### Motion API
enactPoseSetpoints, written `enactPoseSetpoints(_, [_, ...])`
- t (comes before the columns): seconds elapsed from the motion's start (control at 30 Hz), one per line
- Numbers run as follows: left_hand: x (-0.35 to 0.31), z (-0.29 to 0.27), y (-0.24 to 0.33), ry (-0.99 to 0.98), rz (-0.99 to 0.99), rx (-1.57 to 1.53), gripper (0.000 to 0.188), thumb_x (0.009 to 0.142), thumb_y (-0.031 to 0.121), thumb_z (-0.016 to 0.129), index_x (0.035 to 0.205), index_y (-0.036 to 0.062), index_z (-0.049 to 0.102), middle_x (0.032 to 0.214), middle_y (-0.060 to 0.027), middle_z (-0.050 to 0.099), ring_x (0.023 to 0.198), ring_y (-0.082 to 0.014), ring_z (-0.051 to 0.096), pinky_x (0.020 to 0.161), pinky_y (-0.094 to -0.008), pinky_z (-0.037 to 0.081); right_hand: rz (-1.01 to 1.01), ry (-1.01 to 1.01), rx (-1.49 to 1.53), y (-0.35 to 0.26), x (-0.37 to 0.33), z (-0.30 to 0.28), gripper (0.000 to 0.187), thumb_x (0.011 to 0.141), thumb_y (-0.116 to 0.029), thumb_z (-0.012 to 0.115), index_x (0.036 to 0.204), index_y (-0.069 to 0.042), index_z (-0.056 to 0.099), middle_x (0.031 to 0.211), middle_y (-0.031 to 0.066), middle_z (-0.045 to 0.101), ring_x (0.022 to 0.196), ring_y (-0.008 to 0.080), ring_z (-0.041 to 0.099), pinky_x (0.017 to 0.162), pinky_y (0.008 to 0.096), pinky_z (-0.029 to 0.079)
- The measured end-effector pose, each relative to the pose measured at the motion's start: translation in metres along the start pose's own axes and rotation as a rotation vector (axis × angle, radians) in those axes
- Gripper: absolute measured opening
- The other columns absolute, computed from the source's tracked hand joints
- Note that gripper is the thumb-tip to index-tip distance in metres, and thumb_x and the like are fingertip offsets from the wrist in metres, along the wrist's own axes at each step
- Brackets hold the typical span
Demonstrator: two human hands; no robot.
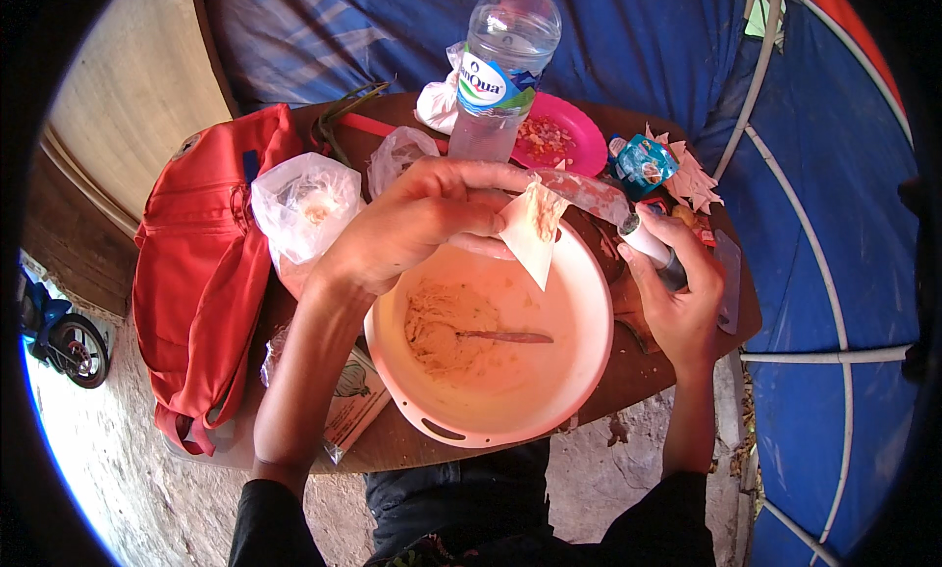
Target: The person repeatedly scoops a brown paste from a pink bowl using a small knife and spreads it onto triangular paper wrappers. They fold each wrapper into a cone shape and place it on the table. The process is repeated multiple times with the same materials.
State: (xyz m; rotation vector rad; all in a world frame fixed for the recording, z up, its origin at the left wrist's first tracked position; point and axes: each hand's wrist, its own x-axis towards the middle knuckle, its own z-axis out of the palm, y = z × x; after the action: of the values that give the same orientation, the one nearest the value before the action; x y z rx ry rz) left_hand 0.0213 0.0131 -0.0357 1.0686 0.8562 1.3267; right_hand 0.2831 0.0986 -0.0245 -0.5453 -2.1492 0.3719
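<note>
My left hand pinches a thin, pale wrapper sheet, angular in outline, with a dab of beige paste on it. In my right hand is a knife, its white and dark handle gripped in my fingers. The paste-smeared knife blade points left and meets the top of the wrapper. Both hands are above the far part of a large pale basin. Beige paste clings to the basin's left inner side, and a spoon-like utensil lies in it.
A tall water bottle stands behind my hands, next to a pink plate of chopped bits. Left are a clear plastic bag and a red backpack. A blue packet sits far right. Blue tarpaulin hangs behind the table.
</note>
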Motion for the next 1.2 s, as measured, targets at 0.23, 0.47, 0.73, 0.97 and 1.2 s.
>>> enactPoseSetpoints(0.23, [0.006, 0.007, -0.005, -0.039, -0.022, -0.003, 0.036, 0.093, 0.004, 0.055, 0.126, -0.0080, 0.056, 0.116, -0.0134, 0.066, 0.105, -0.0178, 0.066, 0.095, -0.0285, 0.052, 0.339, -0.132, 0.171, -0.019, -0.002, -0.002, 0.031, 0.085, -0.006, 0.071, 0.114, 0.004, 0.064, 0.101, 0.0158, 0.071, 0.094, 0.0183, 0.069, 0.084, 0.0307, 0.052])
enactPoseSetpoints(0.47, [0.005, 0.016, -0.008, 0.035, -0.002, -0.053, 0.035, 0.094, 0.006, 0.054, 0.127, -0.0071, 0.056, 0.116, -0.0098, 0.066, 0.107, -0.0147, 0.063, 0.098, -0.0277, 0.050, 0.160, -0.138, -0.028, -0.041, -0.012, 0.008, 0.037, 0.087, -0.004, 0.067, 0.123, 0.001, 0.062, 0.105, 0.0197, 0.070, 0.098, 0.0253, 0.070, 0.082, 0.0332, 0.052])
enactPoseSetpoints(0.73, [0.010, 0.020, -0.018, 0.070, 0.035, -0.085, 0.033, 0.095, 0.006, 0.052, 0.126, -0.0060, 0.056, 0.119, -0.0076, 0.064, 0.108, -0.0137, 0.063, 0.100, -0.0288, 0.050, 0.251, -0.172, -0.104, -0.057, -0.019, 0.020, 0.034, 0.089, 0.000, 0.062, 0.124, 0.001, 0.063, 0.112, 0.0171, 0.069, 0.103, 0.0227, 0.068, 0.087, 0.0322, 0.051])
enactPoseSetpoints(0.97, [0.010, 0.021, -0.019, 0.078, 0.050, -0.087, 0.030, 0.095, 0.004, 0.050, 0.122, -0.0056, 0.058, 0.118, -0.0072, 0.064, 0.110, -0.0133, 0.061, 0.102, -0.0281, 0.048, 0.181, -0.200, -0.278, -0.062, -0.025, 0.029, 0.037, 0.089, 0.000, 0.061, 0.125, -0.003, 0.063, 0.107, 0.0170, 0.068, 0.097, 0.0292, 0.068, 0.083, 0.0352, 0.052])
enactPoseSetpoints(1.2, [0.011, 0.025, -0.021, 0.080, 0.046, -0.228, 0.030, 0.095, 0.002, 0.049, 0.123, -0.0062, 0.057, 0.118, -0.0090, 0.064, 0.111, -0.0151, 0.061, 0.104, -0.0270, 0.047, 0.163, -0.228, -0.287, -0.059, -0.029, 0.029, 0.039, 0.088, 0.002, 0.061, 0.127, -0.004, 0.062, 0.104, 0.0170, 0.067, 0.094, 0.0310, 0.067, 0.080, 0.0364, 0.052])
